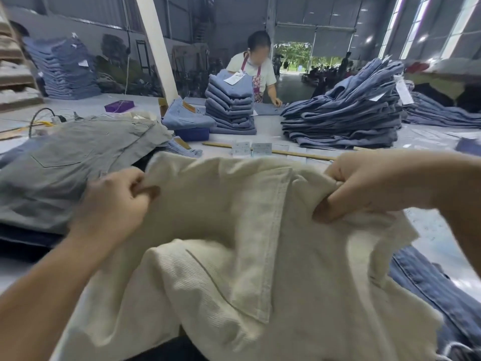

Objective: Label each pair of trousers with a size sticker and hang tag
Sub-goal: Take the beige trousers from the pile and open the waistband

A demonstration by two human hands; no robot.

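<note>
Over table (pixel 273 131) | L hand (pixel 114 201) + R hand (pixel 364 186) grip cream trousers (pixel 234 243) | tag txt unreadable

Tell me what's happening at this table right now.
A person holds up cream trousers, the left hand and the right hand each gripping the top edge. No sticker or tag shows on them. Grey trousers lie to the left. Across the table, another worker stands behind stacked jeans.

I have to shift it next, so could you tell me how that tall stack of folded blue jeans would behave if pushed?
The stack of jeans probably feels heavy, being many thick folded pairs. It stands tall and narrow, so a high push might topple or slide the upper pairs.
</note>
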